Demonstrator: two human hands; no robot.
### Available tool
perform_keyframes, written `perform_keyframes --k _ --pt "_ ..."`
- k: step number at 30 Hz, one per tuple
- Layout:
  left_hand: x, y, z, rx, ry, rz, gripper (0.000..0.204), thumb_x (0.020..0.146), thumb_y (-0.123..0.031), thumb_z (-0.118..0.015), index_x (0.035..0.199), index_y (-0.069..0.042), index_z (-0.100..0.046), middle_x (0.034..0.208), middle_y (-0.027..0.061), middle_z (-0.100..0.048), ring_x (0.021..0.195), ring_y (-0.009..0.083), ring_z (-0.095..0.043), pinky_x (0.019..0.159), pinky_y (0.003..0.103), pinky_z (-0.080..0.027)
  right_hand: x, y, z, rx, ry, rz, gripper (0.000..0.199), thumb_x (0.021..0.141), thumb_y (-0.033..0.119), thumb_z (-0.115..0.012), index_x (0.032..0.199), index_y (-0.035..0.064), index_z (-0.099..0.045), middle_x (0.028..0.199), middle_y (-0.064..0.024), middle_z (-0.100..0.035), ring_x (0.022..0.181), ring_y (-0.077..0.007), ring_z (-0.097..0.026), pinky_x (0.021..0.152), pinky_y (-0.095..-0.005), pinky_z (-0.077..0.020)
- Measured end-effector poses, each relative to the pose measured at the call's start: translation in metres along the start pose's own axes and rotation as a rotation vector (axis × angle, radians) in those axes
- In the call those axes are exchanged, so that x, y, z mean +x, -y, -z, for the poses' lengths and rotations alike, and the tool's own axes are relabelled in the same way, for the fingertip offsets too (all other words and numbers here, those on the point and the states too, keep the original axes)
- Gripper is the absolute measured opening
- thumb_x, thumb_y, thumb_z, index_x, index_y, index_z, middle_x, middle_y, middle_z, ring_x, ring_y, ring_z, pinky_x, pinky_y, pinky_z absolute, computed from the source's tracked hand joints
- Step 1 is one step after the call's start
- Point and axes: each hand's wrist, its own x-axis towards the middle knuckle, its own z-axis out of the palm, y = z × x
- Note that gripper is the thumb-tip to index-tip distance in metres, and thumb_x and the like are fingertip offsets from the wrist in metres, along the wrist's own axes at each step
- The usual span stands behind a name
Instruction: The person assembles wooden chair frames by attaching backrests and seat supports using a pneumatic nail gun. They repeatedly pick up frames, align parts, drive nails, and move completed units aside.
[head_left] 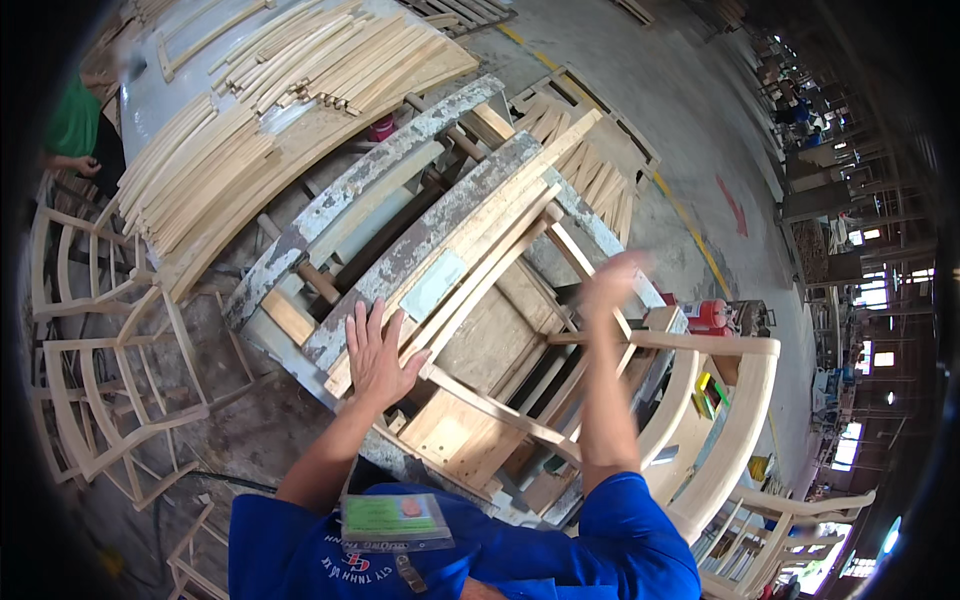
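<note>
My left hand (378,360) rests with spread fingers at the near end of a long pale wooden rail (490,270). That rail is part of a wooden frame, with a side piece (500,415) running from near my left thumb toward my right arm. The frame lies in a clamping press with worn, paint-flecked beams (440,232). My right hand (612,280) is over the frame's right side, close to a slanting wooden piece (575,250). Motion smears its fingers, and whether it holds anything is not visible. A grey-green plate (433,284) lies along the press beam.
Wooden slats (200,185) cover a table at far left, near a person in green (75,125). Assembled chair frames (110,350) stand left. A curved wooden chair part (735,430) is close on my right. Beyond it are a red cylinder (708,316) and a pallet of wood pieces (600,180).
</note>
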Motion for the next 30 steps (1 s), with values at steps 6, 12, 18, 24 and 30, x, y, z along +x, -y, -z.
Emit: perform_keyframes --k 6,12,18,24,30 --pt "-0.007 0.01 0.001 0.016 -0.025 0.062 0.084 0.085 -0.043 -0.078 0.149 -0.001 -0.045 0.16 0.0248 -0.031 0.153 0.0503 -0.017 0.124 0.063 -0.01 0.023 0.101 0.06 0.222 -0.169 0.041 0.047 0.107 0.054 -0.048 0.079 0.018 -0.041 0.055 0.0055 -0.034 0.041 -0.0075 -0.034 0.036 -0.0247 -0.0311" --pt "0.027 -0.069 0.002 -0.254 -0.109 -0.199 0.067 0.088 -0.034 -0.079 0.14 0.0 -0.053 0.143 0.0222 -0.054 0.141 0.042 -0.043 0.12 0.058 -0.027 -0.095 0.09 0.12 -0.072 -0.16 0.146 0.044 0.108 0.05 -0.051 0.081 0.016 -0.045 0.054 0.0028 -0.041 0.039 -0.0075 -0.036 0.035 -0.0257 -0.0301" --pt "0.064 -0.182 0.005 -0.948 0.508 -0.035 0.036 0.099 -0.027 -0.066 0.124 -0.002 -0.059 0.107 0.018 -0.071 0.1 0.0276 -0.071 0.084 0.041 -0.055 -0.237 -0.048 0.088 -0.132 0.33 -0.134 0.033 0.105 0.032 -0.058 0.114 0.0007 -0.058 0.08 -0.0056 -0.059 0.07 -0.0206 -0.059 0.065 -0.0372 -0.0501" --pt "0.091 -0.075 -0.02 -0.331 0.083 -0.111 0.037 0.099 -0.036 -0.061 0.111 -0.001 -0.061 0.083 0.0275 -0.07 0.08 0.0501 -0.068 0.073 0.055 -0.054 -0.251 -0.001 0.102 -0.575 0.898 -0.054 0.044 0.1 0.031 -0.065 0.13 0.0013 -0.057 0.11 -0.0209 -0.066 0.1 -0.0339 -0.065 0.085 -0.0399 -0.0513" --pt "0.117 -0.017 0.004 0.229 0.029 -0.268 0.035 0.093 -0.025 -0.067 0.118 0.0 -0.065 0.116 0.0232 -0.066 0.109 0.0427 -0.061 0.089 0.054 -0.049 -0.267 -0.004 0.186 -0.697 1.005 -0.162 0.046 0.1 0.041 -0.061 0.128 0.0048 -0.063 0.108 -0.0213 -0.072 0.099 -0.0385 -0.069 0.087 -0.0462 -0.0531"
